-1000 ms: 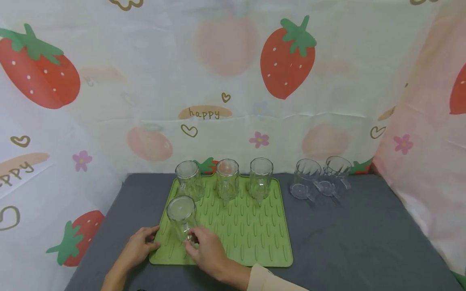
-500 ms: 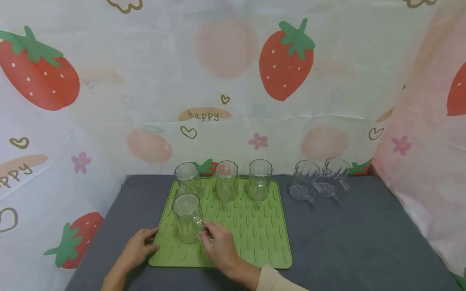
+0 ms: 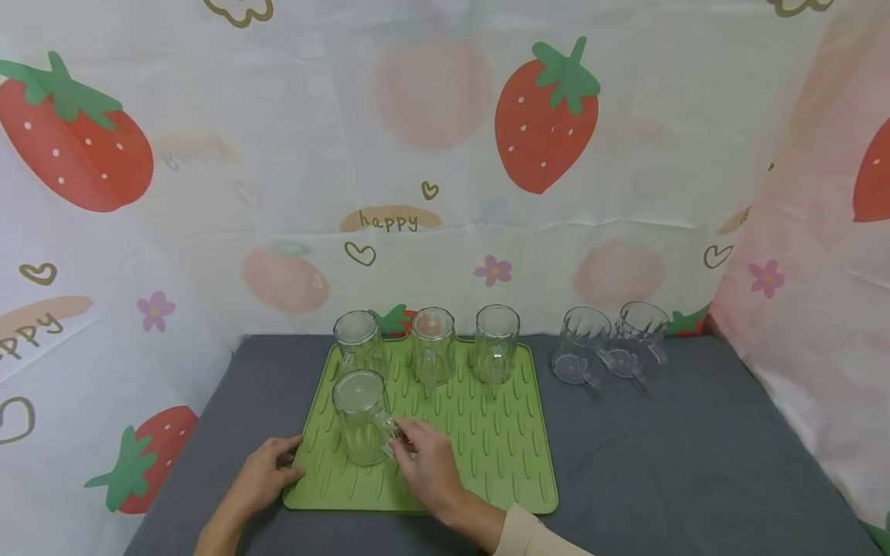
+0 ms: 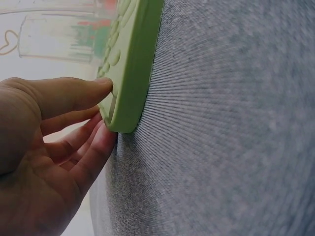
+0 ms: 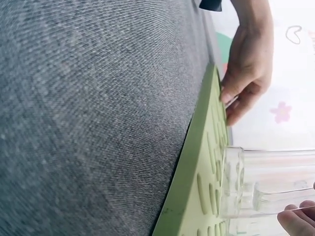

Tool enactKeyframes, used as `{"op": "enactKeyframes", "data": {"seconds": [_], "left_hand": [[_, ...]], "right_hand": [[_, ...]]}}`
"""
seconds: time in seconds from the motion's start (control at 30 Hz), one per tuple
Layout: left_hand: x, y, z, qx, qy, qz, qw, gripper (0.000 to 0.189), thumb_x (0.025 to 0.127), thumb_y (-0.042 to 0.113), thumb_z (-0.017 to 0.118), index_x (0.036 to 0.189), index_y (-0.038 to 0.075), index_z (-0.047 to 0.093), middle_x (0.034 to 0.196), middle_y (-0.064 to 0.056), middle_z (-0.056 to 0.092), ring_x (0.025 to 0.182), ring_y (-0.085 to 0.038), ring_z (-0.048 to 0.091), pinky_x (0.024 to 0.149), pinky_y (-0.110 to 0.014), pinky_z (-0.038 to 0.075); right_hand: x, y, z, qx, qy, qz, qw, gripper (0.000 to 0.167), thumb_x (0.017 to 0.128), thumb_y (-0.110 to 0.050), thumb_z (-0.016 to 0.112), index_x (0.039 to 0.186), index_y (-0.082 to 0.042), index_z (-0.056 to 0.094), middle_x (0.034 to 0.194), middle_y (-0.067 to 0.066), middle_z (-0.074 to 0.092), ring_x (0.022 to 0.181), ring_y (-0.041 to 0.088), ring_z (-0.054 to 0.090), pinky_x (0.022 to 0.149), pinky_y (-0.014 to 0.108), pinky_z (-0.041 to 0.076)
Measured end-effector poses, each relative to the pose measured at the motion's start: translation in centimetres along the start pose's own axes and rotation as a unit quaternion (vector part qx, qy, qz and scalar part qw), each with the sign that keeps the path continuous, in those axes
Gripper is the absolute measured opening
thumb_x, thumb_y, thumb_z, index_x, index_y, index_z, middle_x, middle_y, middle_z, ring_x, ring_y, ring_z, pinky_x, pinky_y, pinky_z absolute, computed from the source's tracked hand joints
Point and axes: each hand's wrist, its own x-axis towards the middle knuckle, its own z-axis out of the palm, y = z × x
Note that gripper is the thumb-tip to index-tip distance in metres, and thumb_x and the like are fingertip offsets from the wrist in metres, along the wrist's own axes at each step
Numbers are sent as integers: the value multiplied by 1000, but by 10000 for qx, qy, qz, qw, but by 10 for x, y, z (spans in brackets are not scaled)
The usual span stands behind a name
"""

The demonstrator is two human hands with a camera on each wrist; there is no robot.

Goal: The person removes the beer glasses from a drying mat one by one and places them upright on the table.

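Observation:
An upside-down clear glass mug [image 3: 360,428] stands on the front left part of a green ridged drying mat [image 3: 487,479]. My right hand [image 3: 429,469] holds its handle between thumb and fingers, at the mug's right side. At the mat's left edge, my left hand [image 3: 260,472] pinches the rim, thumb on top; the left wrist view shows the thumb [image 4: 74,93] on the ridged face and the other fingers by the side. Only some right fingertips [image 5: 298,219] show in the right wrist view, beside the mug's glass wall [image 5: 275,169].
Three more upturned glass mugs line the mat's back edge: left [image 3: 358,340], middle [image 3: 433,347] and right [image 3: 497,344]. Two mugs, one nearer [image 3: 582,347] and one farther right [image 3: 641,340], stand mouth up on the grey cloth [image 3: 667,463]. A strawberry-print curtain [image 3: 445,170] hangs behind.
The held mug has shifted a little to the right and its handle has swung from the front toward the right. My right hand moved right with it; the left hand stays at the mat edge.

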Motion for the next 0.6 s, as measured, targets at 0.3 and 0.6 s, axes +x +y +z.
{"op": "enactKeyframes", "data": {"seconds": [0.3, 0.6], "left_hand": [[0, 0, 1, 79, 71, 15, 9999, 60, 83, 10, 74, 135, -9, 51, 123, -23, 58, 105, -34, 62, 83, -46, 55], [0, 2, -1, 14, -8, -45, 10000, 61, 84, 12, 74, 137, -8, 50, 126, -24, 57, 106, -35, 62, 82, -45, 55]], "right_hand": [[-3, 1, 1, 15, -149, 117, 9998, 23, 85, 4, 70, 108, 6, 69, 89, 12, 68, 80, 19, 71, 74, 11, 55], [-5, 3, 3, 186, -89, 17, 9998, 22, 83, 6, 71, 105, 6, 69, 88, 13, 69, 80, 20, 72, 75, 11, 55]]}}
